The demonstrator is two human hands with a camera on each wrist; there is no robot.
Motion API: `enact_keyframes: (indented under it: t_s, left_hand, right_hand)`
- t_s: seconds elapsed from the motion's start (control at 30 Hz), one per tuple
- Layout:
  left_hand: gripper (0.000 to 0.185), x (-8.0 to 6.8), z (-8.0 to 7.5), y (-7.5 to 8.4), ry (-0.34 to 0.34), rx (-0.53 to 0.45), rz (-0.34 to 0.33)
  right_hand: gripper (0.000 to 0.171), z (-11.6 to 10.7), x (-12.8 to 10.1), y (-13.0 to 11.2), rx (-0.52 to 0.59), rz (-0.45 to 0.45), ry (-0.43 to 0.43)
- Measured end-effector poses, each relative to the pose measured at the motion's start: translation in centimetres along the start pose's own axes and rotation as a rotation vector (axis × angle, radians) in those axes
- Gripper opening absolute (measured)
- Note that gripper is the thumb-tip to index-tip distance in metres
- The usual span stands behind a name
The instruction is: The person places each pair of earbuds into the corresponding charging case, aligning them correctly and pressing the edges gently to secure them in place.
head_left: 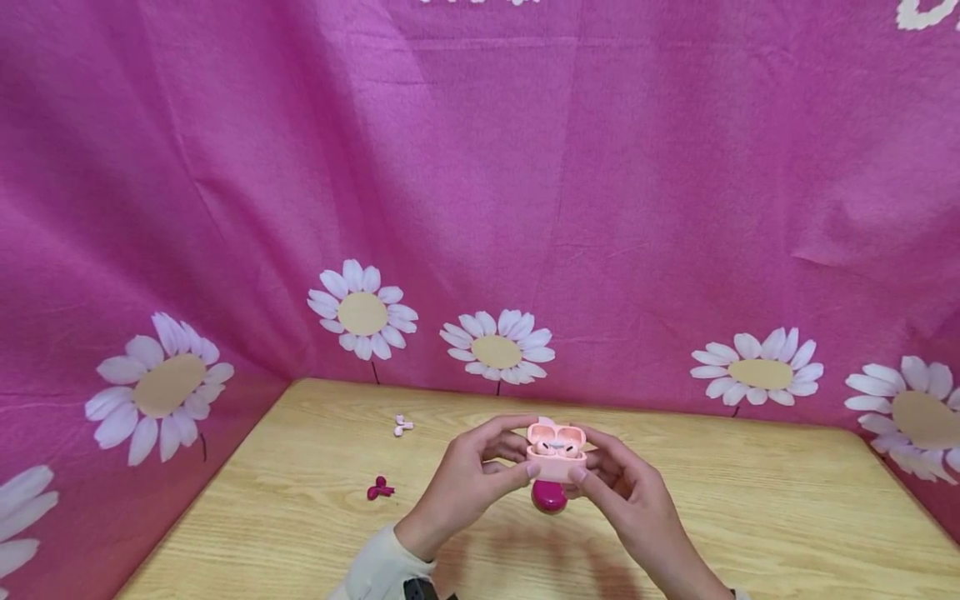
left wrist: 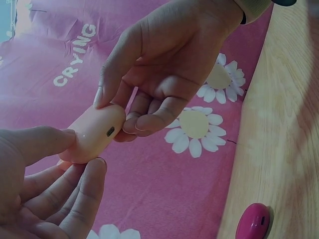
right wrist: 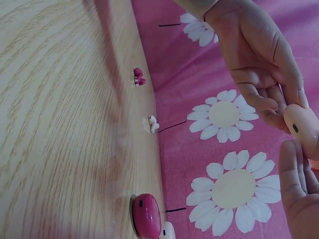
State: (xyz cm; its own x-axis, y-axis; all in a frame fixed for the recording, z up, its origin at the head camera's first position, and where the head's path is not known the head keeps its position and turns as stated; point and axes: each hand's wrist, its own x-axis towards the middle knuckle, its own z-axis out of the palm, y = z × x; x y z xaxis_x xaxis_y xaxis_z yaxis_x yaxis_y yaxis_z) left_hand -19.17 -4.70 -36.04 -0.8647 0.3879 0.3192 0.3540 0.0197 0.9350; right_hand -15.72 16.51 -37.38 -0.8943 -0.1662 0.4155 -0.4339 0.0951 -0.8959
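Observation:
A pale pink earbud case (head_left: 556,451) is held open above the wooden table (head_left: 750,517), with two earbuds seated inside. My left hand (head_left: 521,448) pinches its left side between thumb and fingers. From the other side, my right hand (head_left: 591,457) grips it the same way. The left wrist view shows the case's underside (left wrist: 94,133) with a small port, my left thumb and fingers (left wrist: 89,184) below it and the right hand's fingers (left wrist: 149,117) above. In the right wrist view the case (right wrist: 301,124) sits between both hands.
A shut magenta case (head_left: 549,497) lies on the table right under the hands. A pair of magenta earbuds (head_left: 380,489) and a pair of pale earbuds (head_left: 402,426) lie to the left. Pink daisy-print cloth (head_left: 480,208) walls the table at back and sides.

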Motion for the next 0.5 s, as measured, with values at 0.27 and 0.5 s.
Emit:
enact_keyframes:
  t_s: [0.27,0.5]
  left_hand:
    - [0.045,0.00,-0.07,-0.16,-0.013,-0.019,0.002]
    - [0.044,0.06,-0.11,-0.20,-0.015,-0.015,0.013]
  right_hand:
    - [0.043,0.00,0.02,0.13,0.022,-0.024,-0.016]
    - [0.043,-0.05,0.05,0.10,0.025,-0.027,-0.022]
